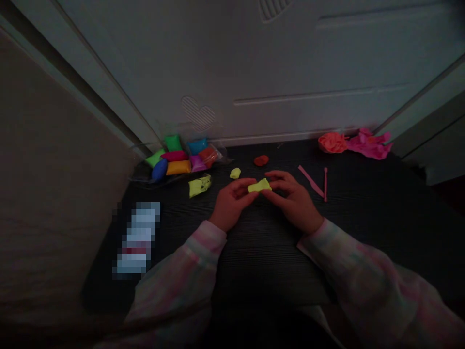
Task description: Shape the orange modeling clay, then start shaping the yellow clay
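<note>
A flattened, elongated piece of yellow modelling clay (259, 186) is held between my two hands above the dark table. My left hand (232, 201) pinches its left end between thumb and fingers. At the right end, my right hand (292, 198) grips it with thumb and fingertips. A smaller yellow clay lump (235, 173) lies just beyond my left hand, and a red-orange clay lump (261, 160) sits farther back. To the left lies an opened yellow clay packet (199, 186).
A clear bag of several coloured clay packets (178, 167) lies at the back left. Nearer is a pixelated, phone-like rectangle (138, 238). Right of my hands are a pink clay knife (311, 181) and a pink rod (325, 184). Crumpled orange (332, 142) and pink (369, 144) items rest at the back right.
</note>
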`<state>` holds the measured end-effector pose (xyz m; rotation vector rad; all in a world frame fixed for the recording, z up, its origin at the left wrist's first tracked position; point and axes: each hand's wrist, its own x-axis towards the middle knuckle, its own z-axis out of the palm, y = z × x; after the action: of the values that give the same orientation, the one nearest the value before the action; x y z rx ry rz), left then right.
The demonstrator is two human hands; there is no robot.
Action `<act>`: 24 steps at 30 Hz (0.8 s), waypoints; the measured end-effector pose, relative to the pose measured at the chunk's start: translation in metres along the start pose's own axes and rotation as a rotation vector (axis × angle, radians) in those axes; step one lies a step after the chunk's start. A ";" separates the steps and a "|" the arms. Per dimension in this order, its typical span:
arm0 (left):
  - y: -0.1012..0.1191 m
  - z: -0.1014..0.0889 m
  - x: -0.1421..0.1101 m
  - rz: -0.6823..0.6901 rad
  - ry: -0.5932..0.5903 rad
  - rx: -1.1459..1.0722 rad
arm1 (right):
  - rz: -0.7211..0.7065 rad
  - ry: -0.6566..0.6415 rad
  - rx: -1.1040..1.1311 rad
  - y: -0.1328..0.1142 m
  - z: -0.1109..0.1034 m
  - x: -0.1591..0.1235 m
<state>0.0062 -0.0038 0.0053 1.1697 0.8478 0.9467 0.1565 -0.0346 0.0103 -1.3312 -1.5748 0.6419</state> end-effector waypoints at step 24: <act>-0.003 -0.002 -0.001 0.227 0.096 0.300 | 0.087 -0.056 0.099 -0.004 0.003 0.000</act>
<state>0.0045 -0.0047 0.0018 1.5124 0.9717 1.0922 0.1521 -0.0356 0.0126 -1.3227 -1.5155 0.8066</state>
